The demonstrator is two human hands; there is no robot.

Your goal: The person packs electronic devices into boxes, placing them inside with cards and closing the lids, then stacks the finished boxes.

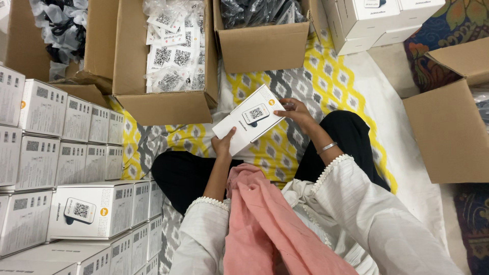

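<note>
The small white box (pixel 248 119) is the landmark here — held up over the lap of a person seated cross-legged on a yellow-and-grey patterned sheet (pixel 326 71). The left hand (pixel 224 143) clamps the box's near-left corner, fingers curled shut on it with the thumb on top. The right hand (pixel 295 111) meets the far-right end, fingers loosely bent at the edge, seemingly pinching a flap there, though that end is too small to read.

Beyond the box sits an open carton of bagged printed cards (pixel 173 51); to its left stand stacks of finished white boxes (pixel 76 153).

The step looks like closing or checking one box. The next move likely calls for a steady left-hand grip while the right works that end.
</note>
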